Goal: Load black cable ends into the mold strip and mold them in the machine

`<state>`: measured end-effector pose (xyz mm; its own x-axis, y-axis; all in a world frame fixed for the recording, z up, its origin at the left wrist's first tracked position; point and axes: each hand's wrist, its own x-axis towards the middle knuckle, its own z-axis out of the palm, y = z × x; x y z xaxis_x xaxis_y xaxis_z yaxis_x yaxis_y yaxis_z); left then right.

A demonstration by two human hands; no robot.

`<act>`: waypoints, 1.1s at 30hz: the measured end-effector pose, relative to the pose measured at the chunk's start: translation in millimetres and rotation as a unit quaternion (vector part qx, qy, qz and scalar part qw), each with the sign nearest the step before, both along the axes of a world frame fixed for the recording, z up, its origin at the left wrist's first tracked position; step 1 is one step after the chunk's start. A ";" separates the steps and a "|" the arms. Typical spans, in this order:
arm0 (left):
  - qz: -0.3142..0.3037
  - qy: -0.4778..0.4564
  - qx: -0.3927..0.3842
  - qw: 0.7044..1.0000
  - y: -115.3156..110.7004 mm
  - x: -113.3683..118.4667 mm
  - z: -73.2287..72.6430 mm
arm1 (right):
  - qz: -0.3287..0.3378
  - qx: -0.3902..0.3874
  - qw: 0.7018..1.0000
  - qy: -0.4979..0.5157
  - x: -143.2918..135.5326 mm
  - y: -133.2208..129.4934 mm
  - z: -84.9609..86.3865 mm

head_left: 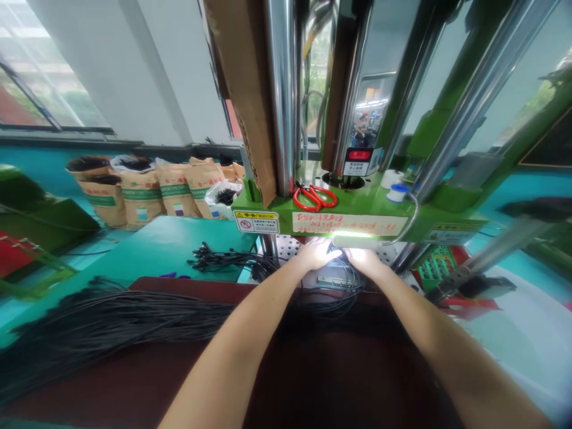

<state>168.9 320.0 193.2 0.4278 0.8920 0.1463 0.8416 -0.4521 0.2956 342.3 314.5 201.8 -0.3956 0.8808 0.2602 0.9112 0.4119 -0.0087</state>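
Under the green press head, my left hand point(316, 255) reaches in, fingers bent together and thumb pointing right. Close beside it is my right hand point(365, 261), its fingers curled inward and partly washed out by the lamp. Whatever the fingertips hold is hidden in the glare. Thin black cables point(353, 285) come out between the hands and loop down towards me. Just below the hands lies a metal mould plate point(333, 280), crossed by cables. A bright tube lamp point(357, 241) shines right above the fingers.
Red-handled scissors point(315, 198) and a blue-rimmed spool point(397, 192) lie on the press head point(286, 205). Cable ends point(223, 257) bunch on the green table point(170, 244). A long cable bundle point(134, 316) covers the left. Paper sacks point(140, 196) stand behind; steel columns point(282, 101) rise ahead.
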 end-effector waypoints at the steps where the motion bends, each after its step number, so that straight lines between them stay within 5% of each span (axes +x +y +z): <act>1: -0.001 0.000 0.005 1.000 0.7 0.0 0.1 | 0.010 -0.004 1.000 0.005 1.5 -0.6 1.8; 11: -0.038 0.015 -0.025 0.999 4.4 -5.4 5.2 | 0.084 -0.078 0.993 0.008 6.3 -4.1 5.7; 20: -0.041 0.013 -0.110 0.993 12.3 -4.3 5.6 | 0.064 -0.114 0.991 0.007 -1.8 -0.5 7.9; 33: 0.005 0.011 -0.064 0.998 3.7 -13.2 2.3 | 0.015 -0.101 0.994 0.039 0.4 1.3 5.9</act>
